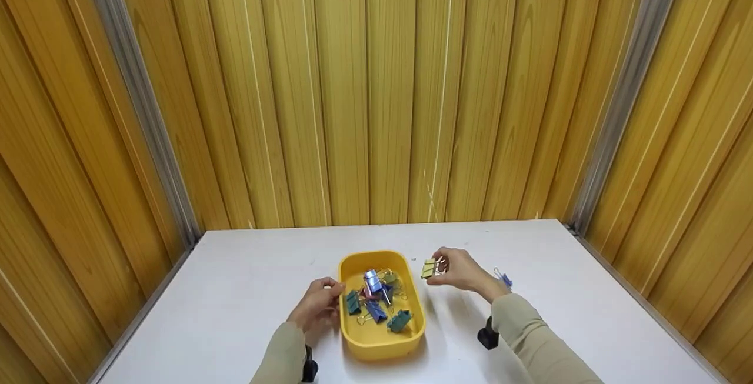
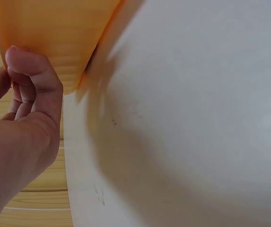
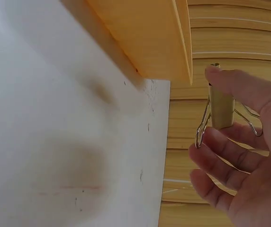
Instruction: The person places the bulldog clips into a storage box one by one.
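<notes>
Right hand (image 1: 465, 270) pinches a small olive-yellow binder clip (image 1: 429, 268) by its folded metal body, wire handles splayed out, held just off the right rim of the rounded yellow plastic tray (image 1: 376, 343). Left hand (image 1: 317, 304) has its fingers curled round the tray's smooth left wall, gripping it on the matte white desk (image 1: 235, 290). Inside the tray sits a jumble of blue, teal and green binder clips (image 1: 376, 301), and a loose blue wire clip (image 1: 502, 278) lies on the desk just behind the right wrist.

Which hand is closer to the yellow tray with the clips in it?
The left hand: its fingers touch the yellow tray's left wall. The right hand is off to the tray's right, clear of it, pinching a yellow-green clip.
</notes>
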The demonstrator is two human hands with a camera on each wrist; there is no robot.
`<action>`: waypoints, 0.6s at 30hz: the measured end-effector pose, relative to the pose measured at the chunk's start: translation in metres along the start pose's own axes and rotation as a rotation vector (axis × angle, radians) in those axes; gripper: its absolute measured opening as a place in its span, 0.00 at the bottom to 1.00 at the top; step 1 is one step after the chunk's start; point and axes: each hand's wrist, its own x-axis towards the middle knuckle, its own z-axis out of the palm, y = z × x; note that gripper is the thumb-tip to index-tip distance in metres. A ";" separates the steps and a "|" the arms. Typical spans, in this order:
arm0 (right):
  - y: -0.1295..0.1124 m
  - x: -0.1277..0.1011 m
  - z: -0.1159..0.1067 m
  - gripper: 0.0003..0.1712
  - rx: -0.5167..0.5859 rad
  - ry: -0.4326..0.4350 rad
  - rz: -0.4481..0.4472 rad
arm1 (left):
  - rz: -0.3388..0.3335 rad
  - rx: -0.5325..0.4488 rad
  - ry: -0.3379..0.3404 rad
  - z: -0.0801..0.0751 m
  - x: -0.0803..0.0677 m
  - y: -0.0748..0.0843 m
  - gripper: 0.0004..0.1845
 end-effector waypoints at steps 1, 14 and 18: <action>-0.003 0.002 0.002 0.25 0.001 -0.002 -0.009 | -0.003 0.000 -0.002 0.000 0.000 0.000 0.11; -0.040 0.021 0.028 0.28 -0.009 -0.063 -0.053 | -0.011 -0.034 -0.007 0.002 0.001 0.000 0.10; -0.051 0.024 0.036 0.28 -0.019 -0.083 -0.079 | -0.013 -0.043 -0.006 0.001 0.000 0.000 0.11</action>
